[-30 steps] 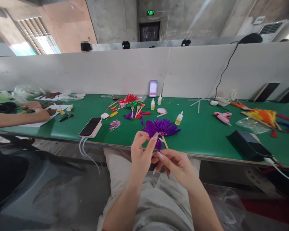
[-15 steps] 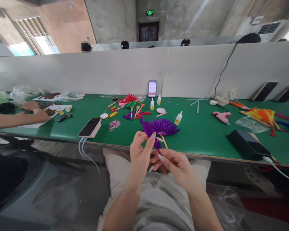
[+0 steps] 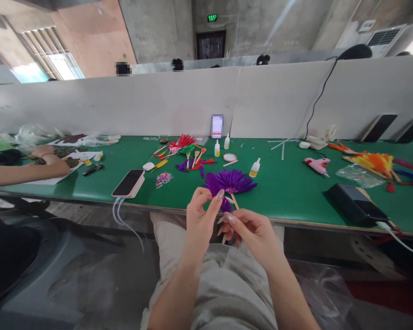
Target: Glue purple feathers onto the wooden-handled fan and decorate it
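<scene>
A purple feather [image 3: 213,184] is pinched upright between the thumb and fingers of my left hand [image 3: 204,213], at the table's front edge. My right hand [image 3: 249,229] is closed in a pinch at the feather's fluffy lower end; its thumb and finger hide the tip. Just behind my hands lies a fan of purple feathers [image 3: 236,181], spread on a wooden stick [image 3: 234,201] that points towards me. To the right of the fan stands a glue bottle [image 3: 255,168] with a white nozzle. A round white lid [image 3: 230,157] lies behind the fan.
On the green table [image 3: 289,197] are a phone [image 3: 128,182] with cables, a confetti-like pile [image 3: 164,179], red and green feathers [image 3: 186,144], a pink glue gun [image 3: 317,166], a black device [image 3: 356,206] and yellow-orange feathers [image 3: 375,162]. Another person's arm [image 3: 30,172] rests at the left.
My right hand has shifted slightly right and up, its fingers curling closer together at the feather's lower end. The held feather has tilted slightly; my left hand has barely moved.
</scene>
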{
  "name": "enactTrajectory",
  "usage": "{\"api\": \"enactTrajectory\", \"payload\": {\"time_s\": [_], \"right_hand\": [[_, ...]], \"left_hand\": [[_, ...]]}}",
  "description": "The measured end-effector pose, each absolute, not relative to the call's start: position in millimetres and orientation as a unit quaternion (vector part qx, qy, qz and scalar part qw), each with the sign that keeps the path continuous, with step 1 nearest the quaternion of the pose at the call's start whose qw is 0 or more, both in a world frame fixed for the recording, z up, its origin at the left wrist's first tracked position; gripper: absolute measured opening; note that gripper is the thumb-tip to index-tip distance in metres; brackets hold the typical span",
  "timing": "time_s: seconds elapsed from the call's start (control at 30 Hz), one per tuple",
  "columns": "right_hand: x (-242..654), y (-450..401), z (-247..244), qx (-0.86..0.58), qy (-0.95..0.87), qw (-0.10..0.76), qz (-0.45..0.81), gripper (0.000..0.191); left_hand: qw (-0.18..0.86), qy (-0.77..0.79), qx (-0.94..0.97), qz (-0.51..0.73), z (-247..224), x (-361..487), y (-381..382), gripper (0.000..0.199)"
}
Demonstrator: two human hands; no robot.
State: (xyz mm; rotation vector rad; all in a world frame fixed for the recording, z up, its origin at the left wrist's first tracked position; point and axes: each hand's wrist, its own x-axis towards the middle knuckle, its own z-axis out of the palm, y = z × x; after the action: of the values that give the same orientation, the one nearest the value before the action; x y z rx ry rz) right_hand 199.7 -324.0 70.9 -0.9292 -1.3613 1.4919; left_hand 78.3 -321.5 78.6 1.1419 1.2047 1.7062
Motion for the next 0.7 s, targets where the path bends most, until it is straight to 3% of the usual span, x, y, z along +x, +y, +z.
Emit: {"api": "enactTrajectory", "payload": {"time_s": [0.3, 0.53, 0.7], "right_hand": [[208, -324, 65, -0.304, -0.512, 0.417, 0.686, 0.018], [216, -323, 61, -0.242, -0.544, 0.402, 0.696, 0.027], [209, -323, 60, -0.269, -0.530, 0.427, 0.682, 0.017]], "left_hand": [[0.336, 0.478, 0.475, 0.658, 77, 78, -320, 0.027], [0.368, 0.461, 0.436, 0.680, 80, 78, -320, 0.028], [0.372, 0.460, 0.447, 0.671, 82, 81, -323, 0.028]]}}
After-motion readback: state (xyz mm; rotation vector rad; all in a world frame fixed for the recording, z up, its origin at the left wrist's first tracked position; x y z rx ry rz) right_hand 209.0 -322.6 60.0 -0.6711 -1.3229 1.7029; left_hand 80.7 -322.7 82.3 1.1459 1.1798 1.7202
